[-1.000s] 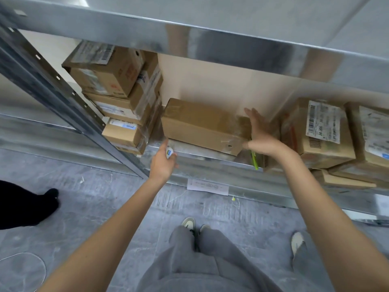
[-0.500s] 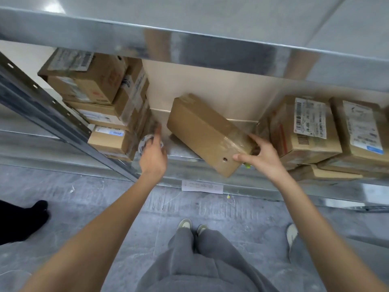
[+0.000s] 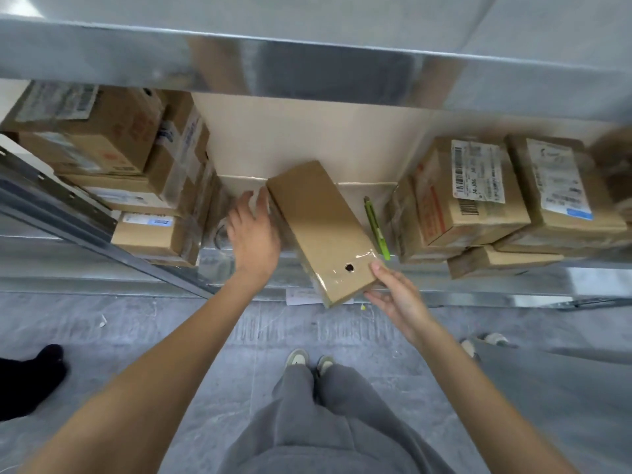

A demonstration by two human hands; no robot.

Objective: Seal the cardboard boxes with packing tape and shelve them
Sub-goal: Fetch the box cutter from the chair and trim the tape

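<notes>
Box (image 3: 319, 225) swung end-on into shelf (image 3: 246, 268) | right hand (image 3: 398, 295) held its corner, left hand (image 3: 254, 230) flat alongside (fingers straight) | shelving nearly done

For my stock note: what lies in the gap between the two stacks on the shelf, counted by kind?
Box: 1
Green tool: 1
Clear ring, maybe tape, partly hidden: 1
Total: 3
</notes>
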